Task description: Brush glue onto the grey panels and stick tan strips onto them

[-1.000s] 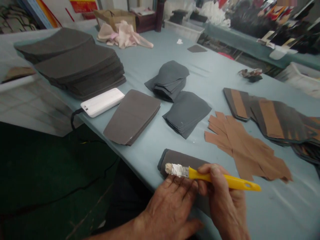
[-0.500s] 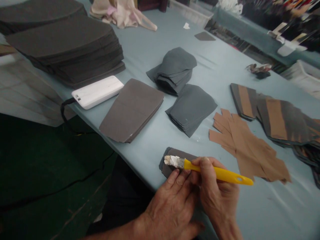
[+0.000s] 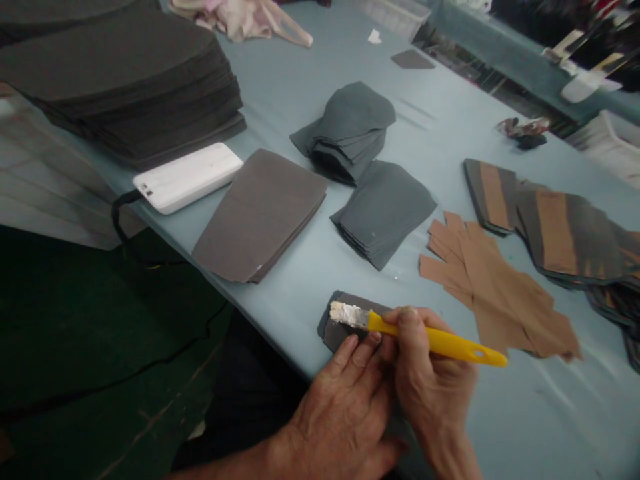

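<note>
My right hand [image 3: 433,373] is closed around the yellow handle of a paintbrush [image 3: 440,342]. White paste coats the bristles, which rest on or just over the far end of a small dark grey piece [image 3: 336,333] near the table edge. My left hand [image 3: 345,400] lies flat on the near part of that piece, fingers stretched out and pointing away from me. The palm and right hand hide much of the piece. To the right of the brush lies a loose pile of brown strips [image 3: 493,293].
Beyond the hands are a brown-grey stack of sheets [image 3: 263,213] and two grey stacks [image 3: 383,213], [image 3: 353,130]. A white corded box [image 3: 187,177] and tall dark stacks [image 3: 135,87] stand at left. Grey pieces with brown bands [image 3: 570,233] lie at right on the blue table [image 3: 280,320].
The brush tip has shifted very slightly on the grey piece, still in my right hand. My left hand stays in place. The view has tilted slightly, so the background sits higher.
</note>
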A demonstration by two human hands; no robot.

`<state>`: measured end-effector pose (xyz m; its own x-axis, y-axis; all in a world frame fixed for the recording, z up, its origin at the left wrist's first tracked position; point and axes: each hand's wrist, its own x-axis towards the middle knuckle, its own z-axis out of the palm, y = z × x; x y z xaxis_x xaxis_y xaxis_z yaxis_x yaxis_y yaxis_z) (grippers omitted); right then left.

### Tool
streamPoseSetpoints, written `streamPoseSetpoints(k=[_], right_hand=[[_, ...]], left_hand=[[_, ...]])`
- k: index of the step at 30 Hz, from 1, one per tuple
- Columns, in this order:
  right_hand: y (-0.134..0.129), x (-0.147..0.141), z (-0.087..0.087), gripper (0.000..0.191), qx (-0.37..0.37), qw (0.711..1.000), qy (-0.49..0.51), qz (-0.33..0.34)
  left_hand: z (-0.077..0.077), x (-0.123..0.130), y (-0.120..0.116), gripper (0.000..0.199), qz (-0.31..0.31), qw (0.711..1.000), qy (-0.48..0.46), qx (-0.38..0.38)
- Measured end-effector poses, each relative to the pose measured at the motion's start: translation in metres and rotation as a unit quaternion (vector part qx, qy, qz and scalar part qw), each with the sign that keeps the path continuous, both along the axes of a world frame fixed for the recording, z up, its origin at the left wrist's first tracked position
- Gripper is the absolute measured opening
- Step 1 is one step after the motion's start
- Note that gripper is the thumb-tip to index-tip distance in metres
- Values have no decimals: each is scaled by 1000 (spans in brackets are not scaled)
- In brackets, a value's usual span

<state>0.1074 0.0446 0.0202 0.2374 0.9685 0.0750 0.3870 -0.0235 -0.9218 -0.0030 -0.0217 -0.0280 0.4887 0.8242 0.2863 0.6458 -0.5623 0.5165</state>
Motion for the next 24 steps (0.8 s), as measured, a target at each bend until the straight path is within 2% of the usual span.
streamPoseSetpoints(k=[3,6,13,17,22,24], right_hand=[[0,0,-3,51,25,999,-44,18],[-1,3,-2,47,16,998,-48,39],[-2,5,-4,49,27,998,-52,9],[-3,1,-4,45,25,998,-51,14],[-5,-2,-2,44,58,995,-83,24],[-5,-1,0,45,48,997,-63,17]], left_hand=[[2,1,1,74,4,1000,-4,5],[3,0,1,71,-5,1000,0,1],[2,-1,0,72,-2,1000,11,8],[0,0,-1,70,-8,1000,26,9],[1,-1,0,70,-19,999,35,30],[1,-2,0,70,-14,999,38,25]])
